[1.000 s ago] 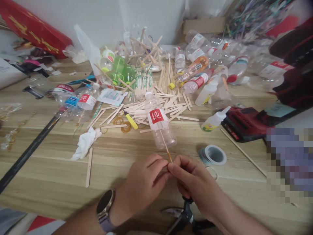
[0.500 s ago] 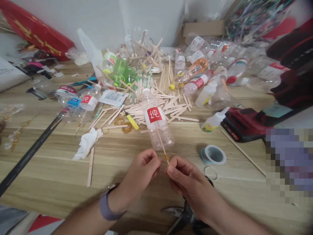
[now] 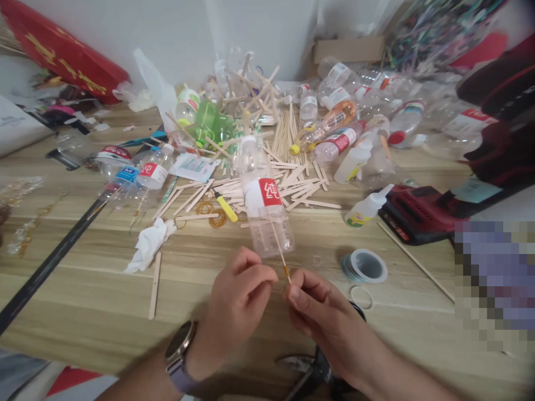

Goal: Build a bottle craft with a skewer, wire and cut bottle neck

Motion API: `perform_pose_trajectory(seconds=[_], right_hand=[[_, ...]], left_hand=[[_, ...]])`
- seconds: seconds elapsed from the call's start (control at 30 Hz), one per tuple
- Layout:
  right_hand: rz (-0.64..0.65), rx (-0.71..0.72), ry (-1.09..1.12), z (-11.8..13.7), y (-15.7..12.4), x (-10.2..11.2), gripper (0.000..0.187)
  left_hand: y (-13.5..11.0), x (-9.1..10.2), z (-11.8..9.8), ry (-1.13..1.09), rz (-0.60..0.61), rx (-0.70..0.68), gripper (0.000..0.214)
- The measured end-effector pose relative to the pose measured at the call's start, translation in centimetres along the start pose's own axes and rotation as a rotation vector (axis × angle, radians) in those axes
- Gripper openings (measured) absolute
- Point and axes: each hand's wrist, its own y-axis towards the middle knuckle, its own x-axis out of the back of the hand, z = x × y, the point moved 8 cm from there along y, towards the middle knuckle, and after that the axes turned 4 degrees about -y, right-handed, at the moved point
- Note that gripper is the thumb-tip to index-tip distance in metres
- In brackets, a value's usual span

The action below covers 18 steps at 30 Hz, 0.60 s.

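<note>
A clear plastic bottle (image 3: 262, 196) with a red label hangs tilted above the wooden table (image 3: 92, 312), cap end pointing away from me. A thin wooden skewer (image 3: 277, 247) runs out of its near end, with an orange bit at the tip. My right hand (image 3: 321, 317) pinches that tip between thumb and forefinger. My left hand (image 3: 240, 303), with a watch on its wrist, is curled just left of the tip, thumb pressed to the fingers. What it pinches is too small to see.
Craft sticks (image 3: 288, 181) and rubber bands (image 3: 211, 214) litter the middle. Empty bottles (image 3: 355, 111) pile up at the back right. Nearby are a tape roll (image 3: 363, 265), a glue bottle (image 3: 366, 207), a red power tool (image 3: 418, 209), a crumpled tissue (image 3: 148, 242), and pliers (image 3: 311, 373) under my hands.
The bottle has risen and tipped more upright, and its label has turned to the right. My two hands have drawn slightly apart; the right still pinches the skewer tip.
</note>
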Motion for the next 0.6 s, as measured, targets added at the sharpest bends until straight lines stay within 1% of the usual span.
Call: perform_pose_trajectory(seconds=[0.07,0.13,0.23,0.4,0.5,0.6], right_hand=[[0.000,-0.002,0.003,-0.1,0.0,0.1,0.046],[-0.003,0.007,-0.022,-0.2,0.1,0.2,0.045],[0.015,0.045,-0.082,-0.3,0.3,0.0,0.046],[0.068,0.098,-0.214,-0.2,0.3,-0.4,0.046],[0.092,0.106,-0.316,-0.2,0.2,-0.4,0.047],[0.107,0.126,-0.386,0.0,0.0,-0.5,0.046]], left_hand=[[-0.1,-0.1,-0.5,0.120,0.017,-0.076,0.022],[-0.1,-0.2,-0.5,0.214,0.022,-0.080,0.023],[0.0,-0.7,-0.3,0.272,0.059,-0.036,0.023],[0.2,-1.5,0.6,0.332,0.223,0.095,0.023],[0.8,-1.4,1.5,0.279,0.341,0.180,0.025],[1.1,-1.4,2.8,0.098,0.473,0.323,0.022]])
